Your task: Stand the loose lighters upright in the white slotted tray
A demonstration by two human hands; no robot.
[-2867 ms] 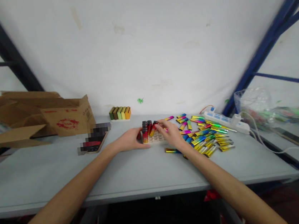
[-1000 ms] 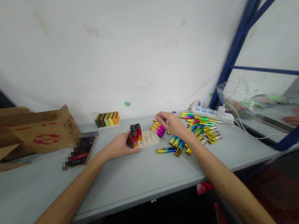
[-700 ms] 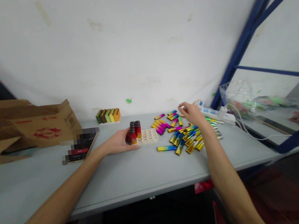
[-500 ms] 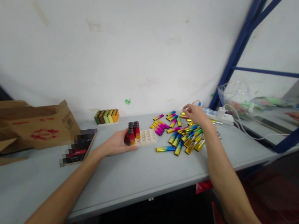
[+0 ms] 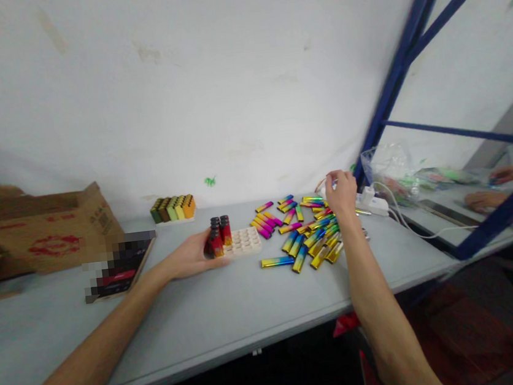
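Note:
My left hand (image 5: 193, 253) curves around the left end of a white tray (image 5: 247, 241) with rows of round holes, its fingers against the dark red lighters (image 5: 225, 235) standing there. These have black tops and a yellow-orange lower part; the tray's other holes show bare. My right hand (image 5: 342, 190) is over the back right of a pile of shiny flat sticks (image 5: 311, 240) in gold, blue, pink and green. Its fingers bend downward and look closed; their tips, and anything in them, are hidden.
Green, brown and yellow lighters (image 5: 174, 209) stand by the wall. At left are a cardboard box (image 5: 57, 234) and a partly blurred phone (image 5: 124, 270). A power strip (image 5: 376, 205), white cable and blue frame post (image 5: 379, 95) are at right, with another person's hands (image 5: 482, 199) beyond.
My right hand has moved right, to the back edge of the pile near the power strip. My left hand stays at the tray. The view has shifted slightly.

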